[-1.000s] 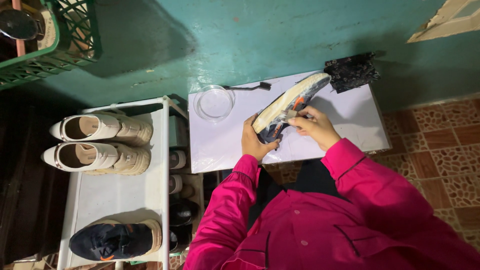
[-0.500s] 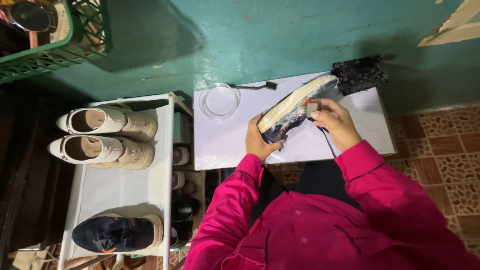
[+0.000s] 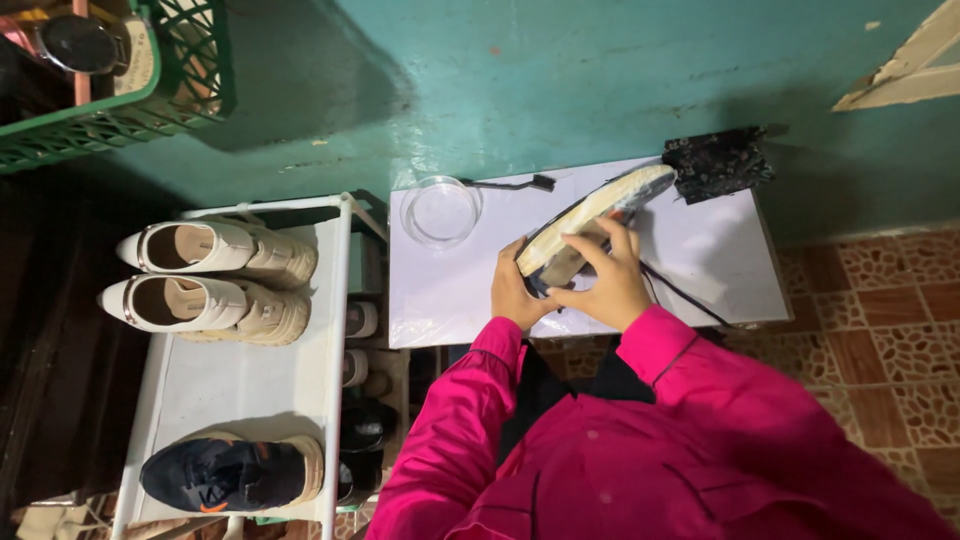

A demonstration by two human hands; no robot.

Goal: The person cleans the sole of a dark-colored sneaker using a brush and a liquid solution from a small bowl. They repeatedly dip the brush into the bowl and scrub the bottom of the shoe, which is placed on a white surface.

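Looking down from head height, a person in a bright pink top holds a shoe (image 3: 590, 225) over a small white table (image 3: 700, 270) set against a teal wall. The shoe is turned so its pale cream sole faces up, toe pointing to the far right, with a dark upper showing along the lower edge and a dark lace (image 3: 685, 293) trailing across the tabletop. The left hand (image 3: 515, 290) wraps the heel end from below, fingers closed on the shoe; the right hand (image 3: 605, 280) is clasped over its middle, fingers curled across the sole. On the table, a clear round dish (image 3: 441, 210) sits at the far left corner, a thin dark-handled brush (image 3: 510, 184) just beside it, and a dark crumpled cloth (image 3: 718, 162) lies at the far right. To the left stands a white rack (image 3: 240, 385) with two cream shoes (image 3: 205, 275) (side by side) and a navy sneaker (image 3: 230, 472). A green plastic crate (image 3: 110, 120) sits top left.
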